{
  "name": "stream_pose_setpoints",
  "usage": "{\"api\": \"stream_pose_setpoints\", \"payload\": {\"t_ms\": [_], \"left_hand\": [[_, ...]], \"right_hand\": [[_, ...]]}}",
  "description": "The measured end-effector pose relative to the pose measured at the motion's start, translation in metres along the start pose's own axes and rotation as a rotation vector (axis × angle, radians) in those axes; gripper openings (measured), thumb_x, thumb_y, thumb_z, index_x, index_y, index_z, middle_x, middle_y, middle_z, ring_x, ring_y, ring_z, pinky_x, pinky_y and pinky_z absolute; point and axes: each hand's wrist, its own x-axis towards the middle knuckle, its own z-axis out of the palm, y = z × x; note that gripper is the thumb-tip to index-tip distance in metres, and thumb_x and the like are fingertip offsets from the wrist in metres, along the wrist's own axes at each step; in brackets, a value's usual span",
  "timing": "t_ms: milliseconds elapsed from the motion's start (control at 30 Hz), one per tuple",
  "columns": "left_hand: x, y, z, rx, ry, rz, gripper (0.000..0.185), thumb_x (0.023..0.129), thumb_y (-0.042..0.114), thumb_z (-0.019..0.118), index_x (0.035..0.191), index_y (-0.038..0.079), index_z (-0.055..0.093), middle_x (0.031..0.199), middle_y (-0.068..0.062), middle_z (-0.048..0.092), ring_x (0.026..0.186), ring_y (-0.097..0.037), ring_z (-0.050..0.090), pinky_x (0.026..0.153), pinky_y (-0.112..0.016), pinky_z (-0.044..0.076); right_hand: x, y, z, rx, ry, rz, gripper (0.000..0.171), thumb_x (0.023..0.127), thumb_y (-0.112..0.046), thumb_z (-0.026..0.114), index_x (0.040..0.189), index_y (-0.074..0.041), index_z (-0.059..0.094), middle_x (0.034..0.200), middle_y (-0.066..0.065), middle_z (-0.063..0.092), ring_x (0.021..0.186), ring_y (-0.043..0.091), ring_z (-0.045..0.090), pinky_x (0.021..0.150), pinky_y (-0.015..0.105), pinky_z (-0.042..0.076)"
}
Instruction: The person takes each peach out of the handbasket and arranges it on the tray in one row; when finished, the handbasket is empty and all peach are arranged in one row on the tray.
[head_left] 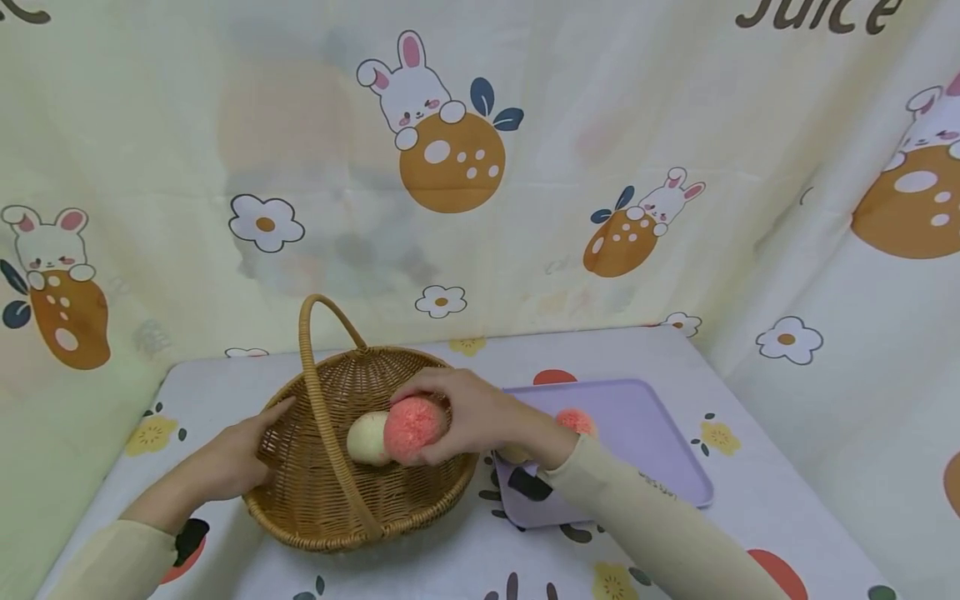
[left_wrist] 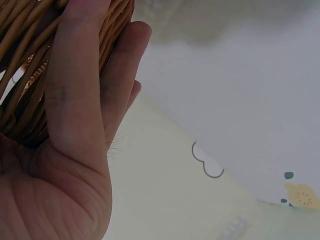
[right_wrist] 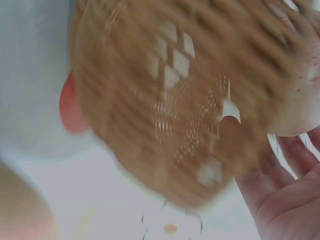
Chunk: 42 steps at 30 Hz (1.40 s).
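A fuzzy toy peach [head_left: 408,427], pink at one end and cream at the other, hangs just inside a round wicker basket [head_left: 352,540] with a tall hoop handle [head_left: 321,392]. My right hand [head_left: 468,415] grips the peach from above, fingers curled round its pink end. My left hand [head_left: 247,450] rests flat against the basket's left rim, fingers straight. In the left wrist view the left hand [left_wrist: 75,125] lies along the woven wall [left_wrist: 20,65]. The right wrist view is blurred: basket [right_wrist: 175,100], my palm [right_wrist: 285,200], the peach's cream side [right_wrist: 305,100].
A lilac tray [head_left: 652,442] lies right of the basket, holding a second peach [head_left: 576,421] partly hidden behind my right wrist. The table has a printed white cloth [head_left: 750,508]. A cartoon rabbit curtain [head_left: 480,208] closes the back and both sides.
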Motion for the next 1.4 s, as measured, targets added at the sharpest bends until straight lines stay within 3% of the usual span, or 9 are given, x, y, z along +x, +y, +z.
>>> {"api": "stream_pose_setpoints", "payload": {"t_ms": [67, 200, 467, 767, 933, 1033, 1200, 1400], "left_hand": [[0.0, 0.0, 0.0, 0.002, 0.001, 0.003, 0.101, 0.069, -0.013, 0.066, 0.158, -0.004, 0.02, 0.149, -0.044, 0.029, 0.104, -0.041, 0.051, 0.067, -0.038, 0.048], [-0.001, 0.001, 0.0, 0.014, 0.004, 0.007, 0.101, 0.068, -0.012, 0.066, 0.158, -0.005, 0.02, 0.149, -0.044, 0.03, 0.105, -0.041, 0.051, 0.068, -0.039, 0.048], [-0.002, 0.002, -0.001, 0.017, -0.001, 0.007, 0.1, 0.068, -0.012, 0.066, 0.158, -0.005, 0.021, 0.149, -0.044, 0.03, 0.107, -0.042, 0.05, 0.07, -0.039, 0.048], [-0.001, 0.0, -0.002, 0.025, -0.007, -0.003, 0.101, 0.068, -0.012, 0.065, 0.159, -0.003, 0.02, 0.149, -0.043, 0.031, 0.105, -0.041, 0.051, 0.068, -0.039, 0.048], [0.0, 0.001, -0.002, 0.01, -0.01, -0.006, 0.101, 0.069, -0.012, 0.064, 0.159, -0.002, 0.02, 0.15, -0.042, 0.03, 0.103, -0.04, 0.051, 0.067, -0.038, 0.047], [0.0, 0.002, -0.002, 0.008, -0.008, -0.008, 0.1, 0.069, -0.012, 0.064, 0.159, -0.002, 0.021, 0.15, -0.042, 0.03, 0.103, -0.04, 0.051, 0.067, -0.038, 0.048], [-0.001, 0.003, -0.002, 0.004, -0.007, -0.009, 0.101, 0.068, -0.012, 0.065, 0.159, -0.003, 0.021, 0.15, -0.042, 0.03, 0.103, -0.04, 0.051, 0.066, -0.038, 0.048], [-0.002, 0.003, -0.002, 0.008, -0.006, -0.005, 0.101, 0.068, -0.012, 0.065, 0.159, -0.003, 0.021, 0.15, -0.042, 0.03, 0.107, -0.041, 0.05, 0.069, -0.039, 0.048]], "right_hand": [[-0.011, 0.003, -0.014, 0.046, 0.05, -0.006, 0.062, 0.071, -0.019, 0.089, 0.128, -0.017, 0.066, 0.121, -0.011, 0.063, 0.109, 0.011, 0.059, 0.087, 0.035, 0.053], [-0.038, 0.012, -0.042, 0.032, 0.14, 0.008, 0.062, 0.07, -0.022, 0.09, 0.128, -0.018, 0.066, 0.121, -0.011, 0.064, 0.113, 0.013, 0.058, 0.087, 0.041, 0.051], [-0.101, 0.04, -0.089, 0.007, 0.251, 0.119, 0.061, 0.073, -0.016, 0.089, 0.129, -0.018, 0.065, 0.126, -0.003, 0.064, 0.118, 0.022, 0.056, 0.091, 0.048, 0.051], [-0.154, 0.074, -0.123, -0.089, 0.337, 0.238, 0.062, 0.077, -0.015, 0.088, 0.132, -0.014, 0.06, 0.125, 0.0, 0.063, 0.117, 0.025, 0.057, 0.089, 0.042, 0.053], [-0.177, 0.096, -0.135, -0.13, 0.304, 0.261, 0.057, 0.078, -0.017, 0.087, 0.13, -0.013, 0.061, 0.122, 0.0, 0.065, 0.115, 0.029, 0.058, 0.09, 0.048, 0.05], [-0.19, 0.111, -0.137, -0.096, 0.243, 0.29, 0.054, 0.078, -0.016, 0.086, 0.127, -0.013, 0.063, 0.12, 0.001, 0.066, 0.114, 0.032, 0.058, 0.089, 0.051, 0.049], [-0.206, 0.136, -0.126, -0.034, 0.129, 0.388, 0.051, 0.075, -0.013, 0.085, 0.122, -0.017, 0.065, 0.119, 0.001, 0.065, 0.115, 0.033, 0.055, 0.088, 0.051, 0.049], [-0.212, 0.152, -0.115, 0.019, 0.028, 0.422, 0.054, 0.075, -0.007, 0.081, 0.126, -0.012, 0.065, 0.126, 0.007, 0.064, 0.118, 0.035, 0.052, 0.089, 0.044, 0.052]]}}
